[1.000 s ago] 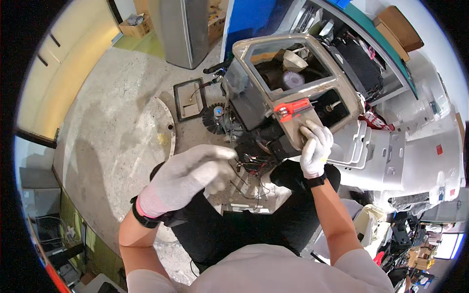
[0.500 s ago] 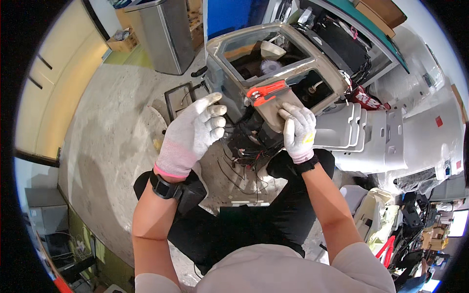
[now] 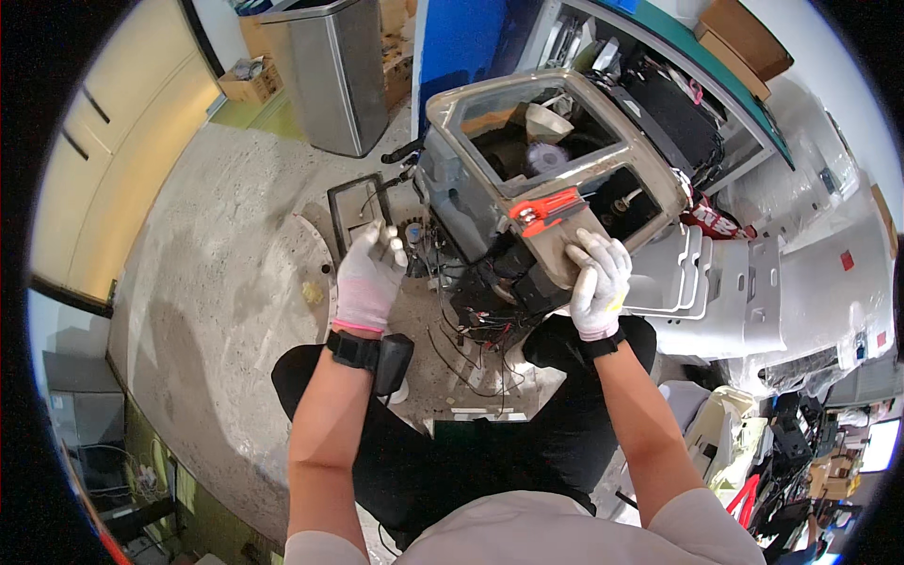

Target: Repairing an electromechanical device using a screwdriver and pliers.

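Note:
In front of me stands a boxy grey-and-beige machine housing (image 3: 450, 193) with two openings in its top. My right hand (image 3: 601, 282), in a white work glove, has its fingers bent over the edge of the housing's beige panel (image 3: 556, 250). A red-handled tool (image 3: 546, 211), like pliers or a cutter, lies on top beside those fingers. My left hand (image 3: 369, 273), gloved too, hovers left of the housing near a dark-rimmed flat tray (image 3: 341, 202). Its fingers are slightly curled and apart, with nothing visible in them. Below the housing hang tangled wires and dark parts (image 3: 480, 311).
Behind at the left stands a tall metal bin (image 3: 330, 85). White plastic panels (image 3: 669, 273) and a wrapped white stack (image 3: 829, 264) crowd the right side. A shelf with a green top (image 3: 659, 33) holds dark equipment at the back. Loose cables (image 3: 471, 377) trail across the floor between my legs.
My left hand has moved down and away from the housing, toward the flat tray. My right hand stays at the beige panel; the whole view has shifted slightly.

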A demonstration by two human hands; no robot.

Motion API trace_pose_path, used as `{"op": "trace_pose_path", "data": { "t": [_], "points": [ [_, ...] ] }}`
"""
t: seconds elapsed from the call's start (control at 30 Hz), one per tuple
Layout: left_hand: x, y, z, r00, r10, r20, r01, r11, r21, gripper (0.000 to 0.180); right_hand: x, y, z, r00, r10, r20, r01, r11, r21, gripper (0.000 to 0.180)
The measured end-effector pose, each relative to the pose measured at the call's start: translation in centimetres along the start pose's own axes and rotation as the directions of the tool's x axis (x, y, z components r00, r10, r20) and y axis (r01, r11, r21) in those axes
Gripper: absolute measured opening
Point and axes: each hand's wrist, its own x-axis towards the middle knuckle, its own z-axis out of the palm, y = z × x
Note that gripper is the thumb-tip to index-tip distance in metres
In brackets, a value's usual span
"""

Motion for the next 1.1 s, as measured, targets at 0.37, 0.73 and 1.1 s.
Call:
{"op": "trace_pose_path", "data": {
  "t": [0.37, 0.73, 1.1],
  "points": [
    [1.2, -0.7, -2.4, 0.984, 0.1, -0.147, -0.093, 0.994, 0.051, 0.025, 0.0, -0.8, 0.2, 0.997, 0.047, 0.058, -0.043, 0.997, -0.061, 0.029],
    [1.1, -1.0, -1.6, 0.98, 0.087, -0.179, -0.073, 0.994, 0.081, 0.016, 0.2, -0.9, 0.1, 0.997, 0.044, 0.056, -0.041, 0.998, -0.048, 0.031],
    [1.3, -0.8, -2.2, 0.981, 0.089, -0.173, -0.077, 0.994, 0.072, 0.015, -0.2, -1.0, 0.1, 0.997, 0.032, 0.065, -0.028, 0.998, -0.058, 0.03]
  ]
}}
